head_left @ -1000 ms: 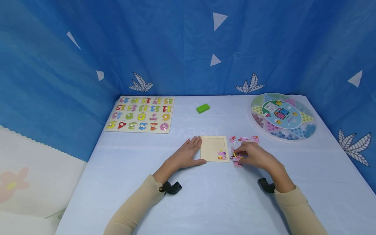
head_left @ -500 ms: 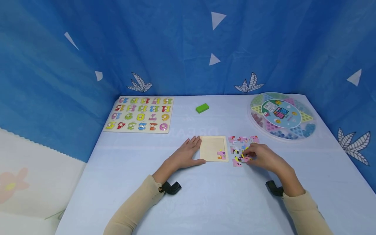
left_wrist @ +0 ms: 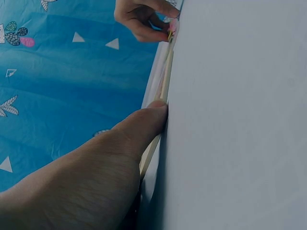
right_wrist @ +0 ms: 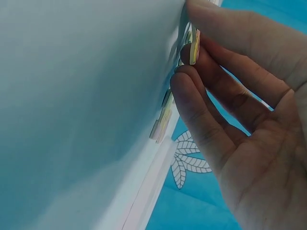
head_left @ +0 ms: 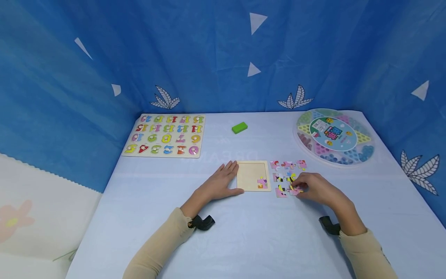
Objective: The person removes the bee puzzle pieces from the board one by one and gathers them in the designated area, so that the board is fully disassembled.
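Note:
My left hand point(head_left: 218, 185) lies with straight fingers against the left side of a small square wooden puzzle tray point(head_left: 248, 176). Its thumb touches the tray's near edge, as the left wrist view also shows. One pink jigsaw piece point(head_left: 263, 183) sits in the tray's lower right corner. Right of the tray, my right hand point(head_left: 316, 188) pinches a pink and yellow jigsaw piece point(right_wrist: 194, 48) between thumb and fingers, low over the table. Several loose jigsaw pieces point(head_left: 277, 178) lie in rows beside it, some partly hidden by the fingers.
A board of number pieces point(head_left: 163, 135) lies at the back left. At the back middle is a green block point(head_left: 239, 128). A round, clear-covered game box point(head_left: 333, 133) stands at the back right, and a blue curtain point(head_left: 209, 58) hangs behind the table.
My right hand has moved right with the jigsaw piece, away from the tray, uncovering loose pieces on the left. My left hand and the tray have stayed put.

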Demonstrator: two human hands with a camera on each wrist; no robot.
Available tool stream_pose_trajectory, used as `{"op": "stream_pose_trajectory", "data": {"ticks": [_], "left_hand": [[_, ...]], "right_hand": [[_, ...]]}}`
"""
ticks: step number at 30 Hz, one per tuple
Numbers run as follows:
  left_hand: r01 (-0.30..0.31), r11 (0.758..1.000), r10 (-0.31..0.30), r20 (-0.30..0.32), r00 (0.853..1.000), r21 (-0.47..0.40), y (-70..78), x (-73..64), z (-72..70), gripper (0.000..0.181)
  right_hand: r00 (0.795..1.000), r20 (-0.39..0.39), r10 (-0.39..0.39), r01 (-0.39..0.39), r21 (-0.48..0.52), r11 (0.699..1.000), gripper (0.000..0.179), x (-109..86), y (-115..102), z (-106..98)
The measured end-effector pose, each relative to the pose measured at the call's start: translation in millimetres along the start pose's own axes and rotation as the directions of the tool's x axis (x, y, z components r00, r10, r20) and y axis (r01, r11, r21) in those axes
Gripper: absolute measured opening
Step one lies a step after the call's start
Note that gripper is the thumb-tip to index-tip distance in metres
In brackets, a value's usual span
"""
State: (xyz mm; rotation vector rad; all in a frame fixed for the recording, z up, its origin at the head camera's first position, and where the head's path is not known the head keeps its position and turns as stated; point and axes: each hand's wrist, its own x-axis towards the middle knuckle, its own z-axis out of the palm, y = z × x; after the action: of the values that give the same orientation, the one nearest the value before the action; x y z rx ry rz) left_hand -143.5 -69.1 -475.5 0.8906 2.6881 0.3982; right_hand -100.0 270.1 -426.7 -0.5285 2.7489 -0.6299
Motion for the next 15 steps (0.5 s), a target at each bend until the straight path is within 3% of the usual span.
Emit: {"op": "stream_pose_trajectory", "data": {"ticks": [15], "left_hand": [[0.000,1.000,0.000,0.009,1.000,-0.007,0.4,-0.4,-1.7,0.096]], "right_hand": [[1.000,0.017,-0.011,0.012,-0.018,1.000,0.025,1.6,-1.1,1.2]]}}
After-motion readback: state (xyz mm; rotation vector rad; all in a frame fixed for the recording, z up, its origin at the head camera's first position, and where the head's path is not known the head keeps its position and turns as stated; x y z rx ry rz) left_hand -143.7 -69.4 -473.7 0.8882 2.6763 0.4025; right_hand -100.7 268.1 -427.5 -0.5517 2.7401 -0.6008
